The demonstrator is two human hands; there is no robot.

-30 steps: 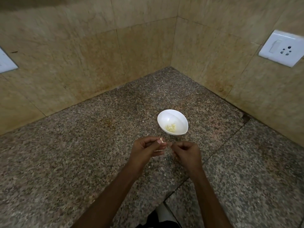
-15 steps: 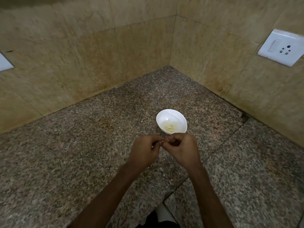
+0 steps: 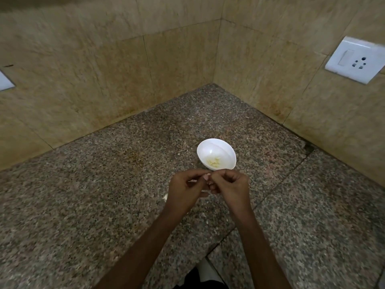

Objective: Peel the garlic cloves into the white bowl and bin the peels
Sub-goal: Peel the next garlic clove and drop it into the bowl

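Granite counter point(image 3: 104, 195), tiled wall point(image 3: 83, 69), socket point(image 3: 354, 60).

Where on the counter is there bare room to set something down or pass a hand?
Bare granite counter runs wide left of the left hand to the tiled wall, behind the white bowl into the corner, and right of the right hand. It is crowded only in the middle: both hands pinch a garlic clove right at the bowl's near rim.

There is one white bowl point(image 3: 216, 152) at 12 o'clock, holding a few peeled cloves point(image 3: 214, 162), too small to count exactly. Two hands, the left hand point(image 3: 185, 190) and the right hand point(image 3: 231, 186), pinch one garlic clove point(image 3: 206, 177). There are two white wall plates: a socket plate point(image 3: 356, 59) at 2 o'clock and a cut-off plate point(image 3: 5, 81) at 10 o'clock.
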